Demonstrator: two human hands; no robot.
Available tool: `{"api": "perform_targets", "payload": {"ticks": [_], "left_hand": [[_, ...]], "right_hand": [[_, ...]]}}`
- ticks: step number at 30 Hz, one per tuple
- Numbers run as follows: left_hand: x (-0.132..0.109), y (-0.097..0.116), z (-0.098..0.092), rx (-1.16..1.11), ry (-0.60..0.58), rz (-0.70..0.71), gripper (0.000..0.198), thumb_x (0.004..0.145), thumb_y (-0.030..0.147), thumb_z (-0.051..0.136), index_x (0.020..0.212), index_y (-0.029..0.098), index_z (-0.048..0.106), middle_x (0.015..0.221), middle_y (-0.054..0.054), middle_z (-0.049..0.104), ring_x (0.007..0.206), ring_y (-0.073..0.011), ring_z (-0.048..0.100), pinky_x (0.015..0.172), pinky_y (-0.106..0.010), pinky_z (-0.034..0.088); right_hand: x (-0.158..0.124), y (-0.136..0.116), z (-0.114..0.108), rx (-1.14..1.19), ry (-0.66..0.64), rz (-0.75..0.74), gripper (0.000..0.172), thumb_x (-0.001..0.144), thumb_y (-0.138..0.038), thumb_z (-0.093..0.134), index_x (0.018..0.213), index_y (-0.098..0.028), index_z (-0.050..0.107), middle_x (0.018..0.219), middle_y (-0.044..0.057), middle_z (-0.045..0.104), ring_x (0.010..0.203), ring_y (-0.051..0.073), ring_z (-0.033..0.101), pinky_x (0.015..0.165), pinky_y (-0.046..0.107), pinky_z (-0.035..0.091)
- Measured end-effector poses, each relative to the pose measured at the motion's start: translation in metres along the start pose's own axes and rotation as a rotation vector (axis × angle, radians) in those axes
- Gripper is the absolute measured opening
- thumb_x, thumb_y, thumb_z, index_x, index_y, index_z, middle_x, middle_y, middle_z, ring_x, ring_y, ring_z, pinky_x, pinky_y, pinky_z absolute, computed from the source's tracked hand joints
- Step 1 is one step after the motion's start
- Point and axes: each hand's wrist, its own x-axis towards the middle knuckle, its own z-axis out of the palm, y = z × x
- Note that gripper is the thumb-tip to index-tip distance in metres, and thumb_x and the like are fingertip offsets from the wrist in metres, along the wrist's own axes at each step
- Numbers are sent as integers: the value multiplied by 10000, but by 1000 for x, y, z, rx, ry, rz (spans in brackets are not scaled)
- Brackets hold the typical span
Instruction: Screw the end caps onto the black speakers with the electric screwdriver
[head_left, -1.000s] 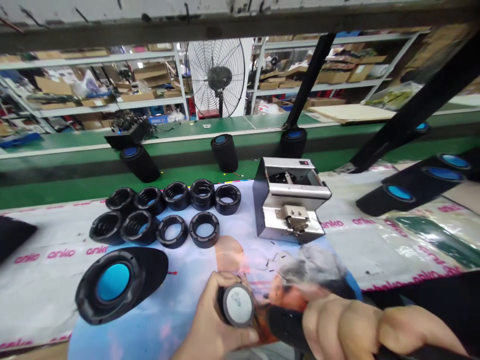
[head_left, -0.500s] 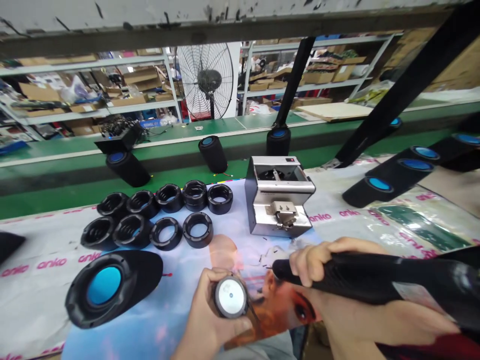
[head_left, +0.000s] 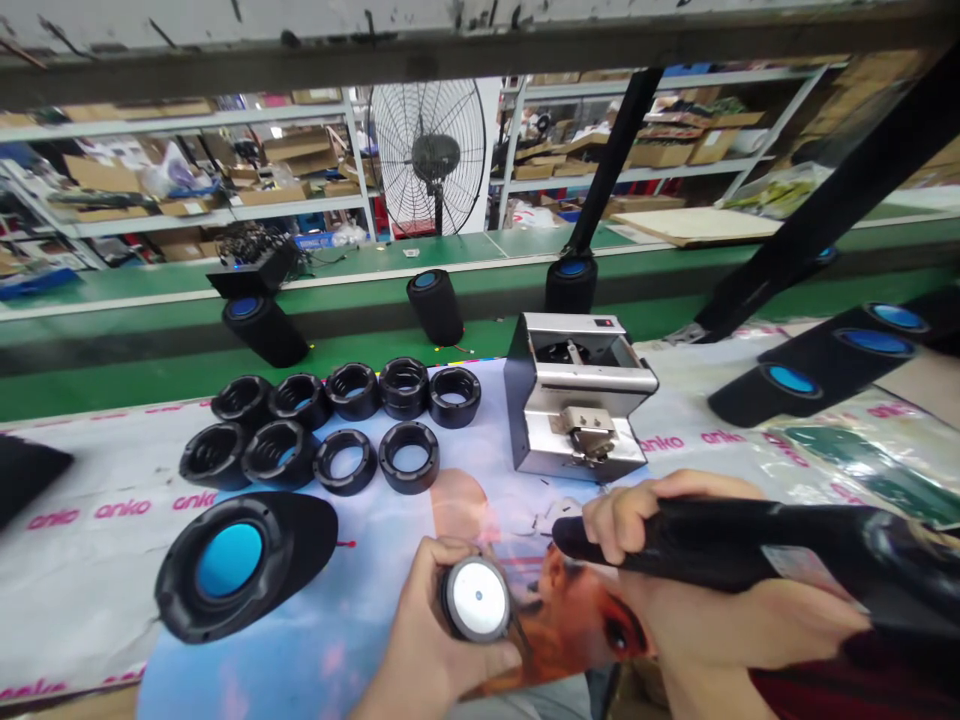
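Observation:
My left hand is wrapped round a black cylindrical part with a shiny white disc on its end, the disc facing up at me. My right hand grips a long black electric screwdriver, its narrow nose pointing left, above and apart from the disc. Small dark screws lie scattered on the printed sheet just beyond the nose. To the left lies a black speaker with a blue end disc and a ring at that end; a short red wire sticks out behind it.
Several black rings stand in two rows at mid-left. A metal screw feeder sits behind my hands. More black speakers lie at right, others along the green belt. A black post and slanted beam rise beyond.
The whole view has shifted, so most things appear slightly further right. Both hands keep their holds, with the screwdriver still apart from the disc.

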Motion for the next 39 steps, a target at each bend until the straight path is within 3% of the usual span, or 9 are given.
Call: {"api": "perform_targets", "payload": {"ticks": [7,22,27,33,39], "left_hand": [[-1,0,0,-11,-6,-20,750,447,410,1165,1027,225,726,1101,-23,746,1011,-234,714,892,-307,518],[-1,2,0,-42,-47,-78,754,463,320,1154,1031,232,666,1057,-29,781,941,-241,743,817,-309,546],[0,2,-2,-28,-47,-71,734,470,248,1129,1034,221,660,1075,-37,773,942,-229,717,840,-305,530],[0,7,0,-31,-59,-72,731,479,263,1131,1035,223,658,1046,-30,774,928,-224,711,821,-299,533],[0,5,-1,-44,-70,-85,725,479,244,1126,1028,224,654,1059,-33,791,939,-232,734,847,-309,536]], "right_hand": [[4,6,9,25,47,27,566,856,-854,818,977,-301,812,562,-21,641,380,179,524,437,289,486],[5,4,10,28,68,45,584,842,-850,818,949,-276,801,562,-15,630,397,184,512,453,302,471],[6,-1,12,-25,70,-2,708,869,-1009,645,982,-328,802,559,-38,620,389,180,482,428,293,446],[4,6,12,19,66,57,591,849,-875,808,951,-293,787,558,-28,628,384,184,510,441,300,474],[10,0,12,-23,105,-12,688,861,-958,719,915,-274,775,530,-18,616,368,184,488,403,291,452]]}}
